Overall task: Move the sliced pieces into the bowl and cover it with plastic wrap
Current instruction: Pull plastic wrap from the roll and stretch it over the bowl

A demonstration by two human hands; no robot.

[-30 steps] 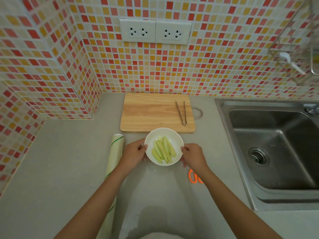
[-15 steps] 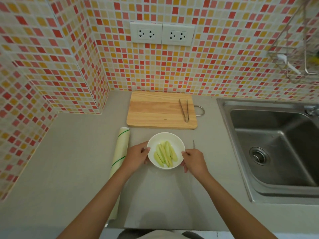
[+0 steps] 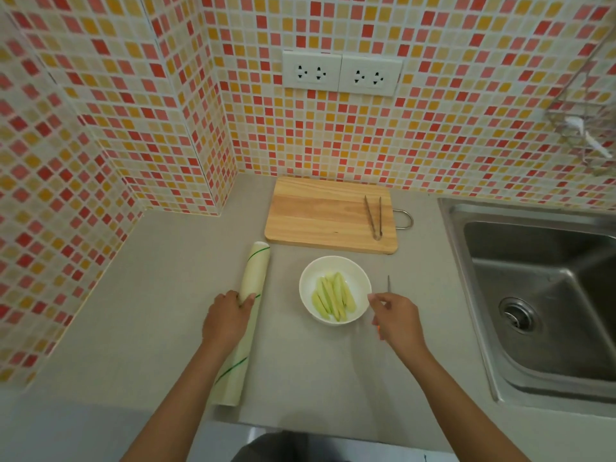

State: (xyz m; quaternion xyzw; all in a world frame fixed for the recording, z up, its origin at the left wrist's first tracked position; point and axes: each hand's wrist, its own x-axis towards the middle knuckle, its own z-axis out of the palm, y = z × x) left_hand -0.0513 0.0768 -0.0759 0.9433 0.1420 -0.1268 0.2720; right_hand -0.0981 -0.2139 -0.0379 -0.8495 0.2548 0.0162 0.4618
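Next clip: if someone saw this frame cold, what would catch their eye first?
Probably the white bowl of pale green slices on the grey counter, flanked by two hands. The left hand grips a roll of plastic wrap lying left of the bowl; the right hand sits at its right rim. Behind, tongs rest on a wooden cutting board against the red-and-yellow mosaic wall.

The left hand (image 3: 226,320) covers the middle of the roll (image 3: 243,323). The right hand (image 3: 398,320) hides most of a thin tool (image 3: 388,284); what it is cannot be told. The frame edge cuts off the sink (image 3: 546,295) and rack (image 3: 581,125)
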